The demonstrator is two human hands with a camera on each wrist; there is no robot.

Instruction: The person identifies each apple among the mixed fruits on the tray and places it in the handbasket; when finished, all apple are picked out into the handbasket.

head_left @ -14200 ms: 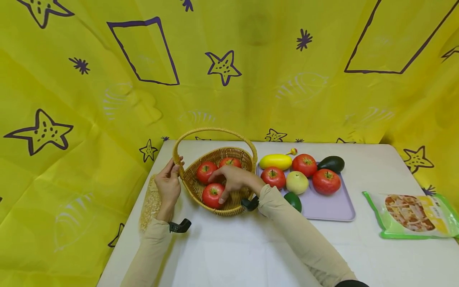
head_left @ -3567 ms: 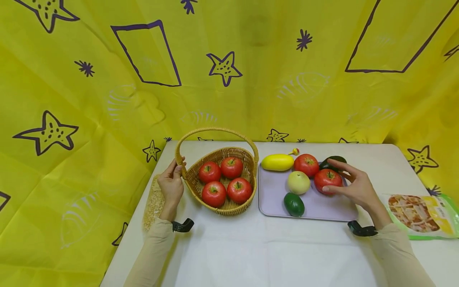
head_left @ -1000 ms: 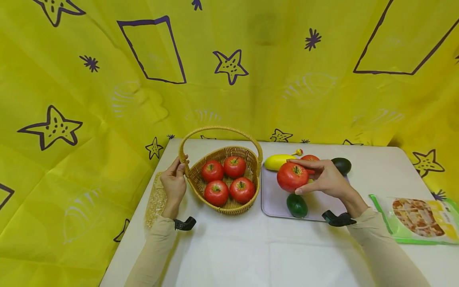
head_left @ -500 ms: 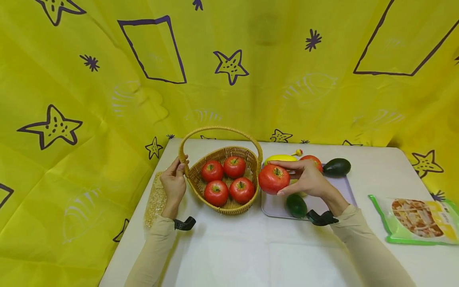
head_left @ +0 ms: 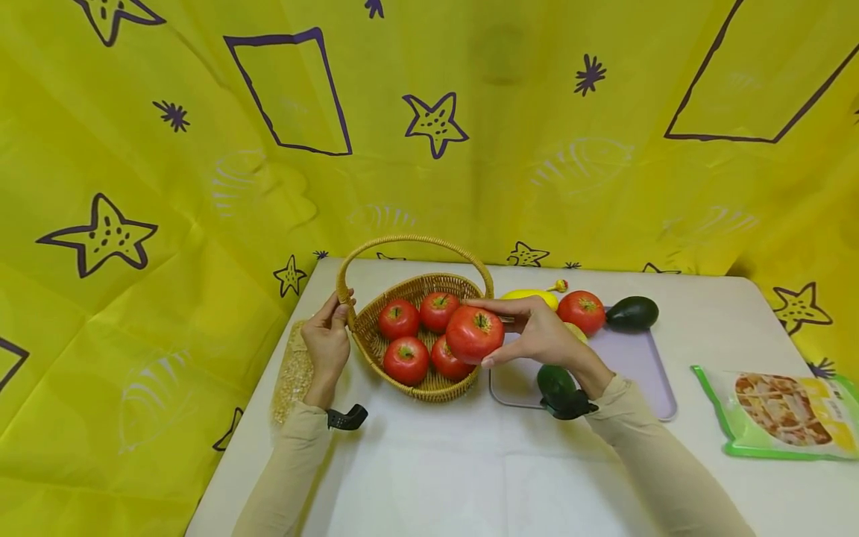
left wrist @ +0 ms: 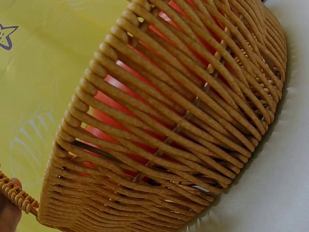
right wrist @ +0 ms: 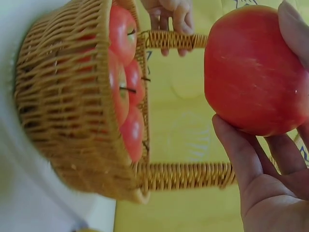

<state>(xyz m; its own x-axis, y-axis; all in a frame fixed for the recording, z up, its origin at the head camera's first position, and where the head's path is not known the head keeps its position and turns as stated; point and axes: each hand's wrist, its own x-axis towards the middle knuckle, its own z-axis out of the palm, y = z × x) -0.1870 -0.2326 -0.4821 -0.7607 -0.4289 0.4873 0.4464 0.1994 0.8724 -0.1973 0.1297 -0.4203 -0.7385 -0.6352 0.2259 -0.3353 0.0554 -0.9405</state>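
My left hand (head_left: 326, 339) grips the handle of a wicker basket (head_left: 376, 371) at its left base, fingers curled round it. Inside the basket lie several red apples (head_left: 406, 361), also glimpsed through the weave in the left wrist view. My right hand (head_left: 543, 335) holds another red apple (head_left: 475, 335) between thumb and fingers, over the basket's right rim. In the right wrist view this apple (right wrist: 256, 70) is up beside the handle, above the rim. It partly hides one of the apples in the basket in the head view.
On or beside a lilac tray (head_left: 644, 373) are a red apple (head_left: 581, 312), an avocado (head_left: 632, 314), a green fruit (head_left: 555, 383) and a yellow fruit (head_left: 546, 297), partly behind my right hand. A green-edged food bag (head_left: 781, 410) lies right; a grain bag (head_left: 293, 377) lies left.
My right hand took an apple from the tray's right side and carried it left to the basket. Earlier, a fourth apple joined those inside. My left hand stayed on the handle.
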